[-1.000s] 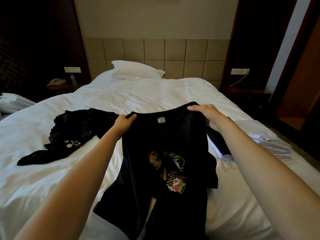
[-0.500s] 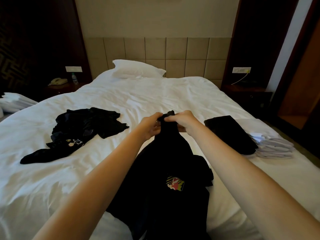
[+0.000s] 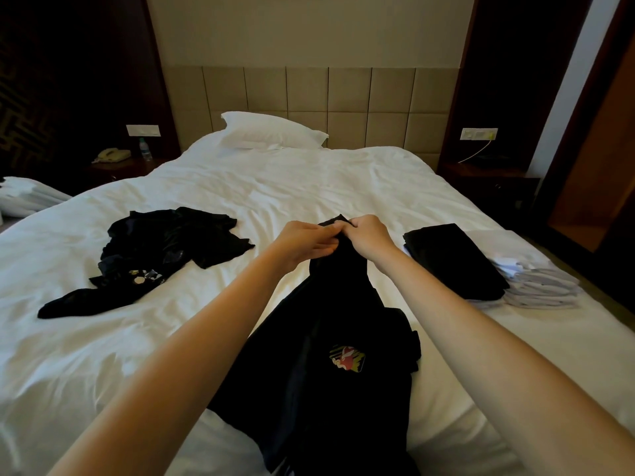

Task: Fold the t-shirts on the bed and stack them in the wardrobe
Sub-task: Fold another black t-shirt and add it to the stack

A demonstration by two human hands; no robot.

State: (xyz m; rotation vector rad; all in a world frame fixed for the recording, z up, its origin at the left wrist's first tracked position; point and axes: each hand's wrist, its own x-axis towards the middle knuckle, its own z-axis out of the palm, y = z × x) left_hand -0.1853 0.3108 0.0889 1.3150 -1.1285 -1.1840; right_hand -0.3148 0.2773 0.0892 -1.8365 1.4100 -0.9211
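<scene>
Hands (image 3: pixel 368 236) newly together on t-shirt (image 3: pixel 323 324)

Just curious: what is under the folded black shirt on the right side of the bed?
The folded black shirt lies on a stack of folded white garments, whose edges stick out. The part beneath it is covered.

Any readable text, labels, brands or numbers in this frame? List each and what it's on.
No text in this frame can be read.
Black t-shirt in the middle of the bed: colourful chest graphic, no legible words.
Crumpled black t-shirt to the left: small pale print, too blurred to read.
Water bottle beside the bed: label too small to read.
</scene>
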